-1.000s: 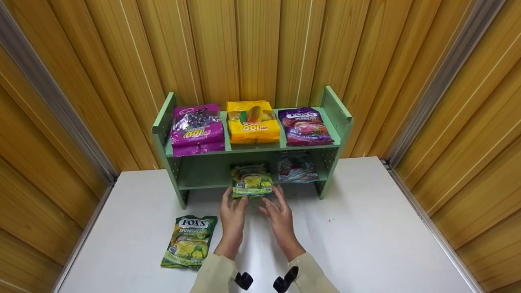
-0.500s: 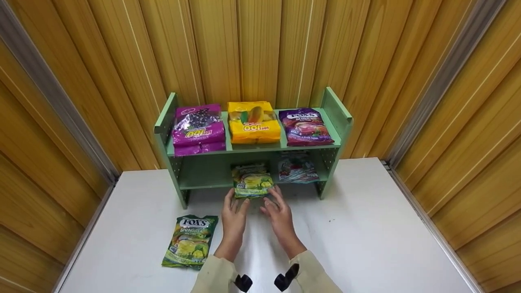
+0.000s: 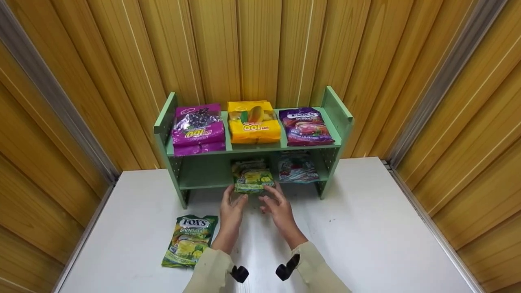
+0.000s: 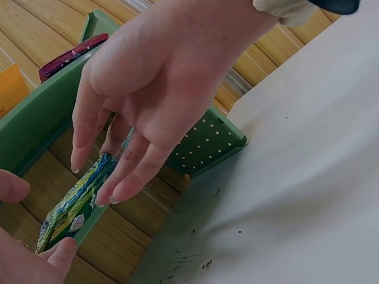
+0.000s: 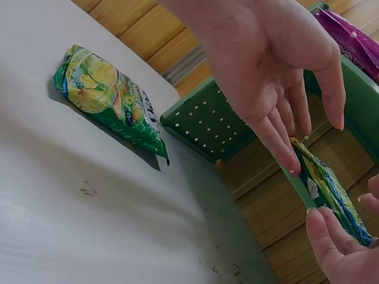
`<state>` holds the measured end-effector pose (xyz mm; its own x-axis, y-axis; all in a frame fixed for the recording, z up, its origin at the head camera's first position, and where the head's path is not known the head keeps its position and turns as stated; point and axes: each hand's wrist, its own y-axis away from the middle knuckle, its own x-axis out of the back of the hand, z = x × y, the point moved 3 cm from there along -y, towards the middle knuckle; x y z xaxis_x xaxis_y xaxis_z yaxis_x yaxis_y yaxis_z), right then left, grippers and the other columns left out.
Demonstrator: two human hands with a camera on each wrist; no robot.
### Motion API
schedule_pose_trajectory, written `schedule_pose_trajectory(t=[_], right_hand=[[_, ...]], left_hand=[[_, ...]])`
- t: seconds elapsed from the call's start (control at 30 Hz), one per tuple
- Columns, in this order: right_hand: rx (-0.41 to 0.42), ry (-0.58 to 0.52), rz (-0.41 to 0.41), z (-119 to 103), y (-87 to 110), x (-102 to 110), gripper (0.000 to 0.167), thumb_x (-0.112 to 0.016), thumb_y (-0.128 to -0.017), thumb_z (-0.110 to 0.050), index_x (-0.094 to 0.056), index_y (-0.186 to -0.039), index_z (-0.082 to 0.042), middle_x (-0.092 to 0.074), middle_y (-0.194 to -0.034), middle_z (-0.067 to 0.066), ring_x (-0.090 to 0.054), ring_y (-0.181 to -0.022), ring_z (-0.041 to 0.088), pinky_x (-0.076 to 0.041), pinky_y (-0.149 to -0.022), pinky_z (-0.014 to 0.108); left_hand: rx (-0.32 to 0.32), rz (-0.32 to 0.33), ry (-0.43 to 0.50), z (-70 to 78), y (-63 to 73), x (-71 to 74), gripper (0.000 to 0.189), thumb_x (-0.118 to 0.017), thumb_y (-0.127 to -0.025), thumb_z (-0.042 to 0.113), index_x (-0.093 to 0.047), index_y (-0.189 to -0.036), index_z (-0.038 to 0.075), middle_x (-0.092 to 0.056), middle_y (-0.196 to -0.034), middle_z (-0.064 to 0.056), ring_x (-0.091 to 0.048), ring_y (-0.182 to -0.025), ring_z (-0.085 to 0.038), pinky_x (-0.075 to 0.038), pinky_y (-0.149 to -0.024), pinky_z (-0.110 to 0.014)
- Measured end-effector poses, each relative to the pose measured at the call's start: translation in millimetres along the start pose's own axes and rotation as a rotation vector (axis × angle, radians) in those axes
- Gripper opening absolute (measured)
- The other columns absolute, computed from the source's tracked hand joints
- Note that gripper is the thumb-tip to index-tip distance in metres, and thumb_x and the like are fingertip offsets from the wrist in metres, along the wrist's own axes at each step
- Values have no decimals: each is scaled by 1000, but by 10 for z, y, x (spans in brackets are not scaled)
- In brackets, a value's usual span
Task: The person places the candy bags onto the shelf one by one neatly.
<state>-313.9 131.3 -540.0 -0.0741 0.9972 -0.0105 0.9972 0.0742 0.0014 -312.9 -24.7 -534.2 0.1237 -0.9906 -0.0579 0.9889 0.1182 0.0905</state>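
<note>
A green and yellow candy bag [image 3: 253, 179] lies on the middle of the lower shelf, its front edge towards me. My left hand [image 3: 233, 209] touches its left front corner with fairly straight fingers. On the other side my right hand [image 3: 281, 209] has its fingers against the right front corner. Both thumbs stand apart from the bag. The right wrist view shows my left hand [image 5: 260, 77] large, fingertips at the bag's [image 5: 331, 189] end. In the left wrist view my right hand [image 4: 154, 89] has fingers at the other end of the bag [image 4: 80, 195].
The green two-tier shelf [image 3: 203, 181] carries a purple bag [image 3: 198, 130], a yellow bag [image 3: 254, 122] and a dark purple Fox's bag [image 3: 306, 126] on top. Lower right lies a pale blue-grey bag [image 3: 298, 167]. Another green Fox's bag [image 3: 190, 241] lies on the white table [image 3: 378, 228].
The green and yellow candy bag has slid slightly back onto the lower shelf. Both hands have moved forward a little with it. The other bags stay where they were.
</note>
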Motion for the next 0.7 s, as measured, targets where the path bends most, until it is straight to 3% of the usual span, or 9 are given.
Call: schedule_pose_trajectory(t=[0.23,0.43,0.7], right_hand=[[-27,24,-22,5,-63,6,47,-47,-102,-24,-39,-148,-16,1,-165,6,-63,-113,20,-53,-93,43],[-50,5,-37,-22,-91,-8,50,-48,-102,-24,-36,-150,-17,8,-164,6,-59,-120,25,-53,-94,41],[-60,16,-67,-45,-154,7,51,-46,-103,-22,-33,-151,-15,14,-163,9,-56,-124,32,-52,-96,42]], left_hand=[[6,-10,-11,-11,-57,17,65,-58,-96,25,-26,-152,16,-20,-160,-14,-42,-136,-38,-39,-109,-55],[13,-6,-38,-26,-111,21,68,-60,-94,28,-28,-153,19,-20,-161,-12,-25,-146,-36,-33,-112,-57],[27,-35,-11,2,-141,19,71,-59,-94,28,-22,-154,20,-15,-163,-10,-41,-138,-33,-39,-110,-52]])
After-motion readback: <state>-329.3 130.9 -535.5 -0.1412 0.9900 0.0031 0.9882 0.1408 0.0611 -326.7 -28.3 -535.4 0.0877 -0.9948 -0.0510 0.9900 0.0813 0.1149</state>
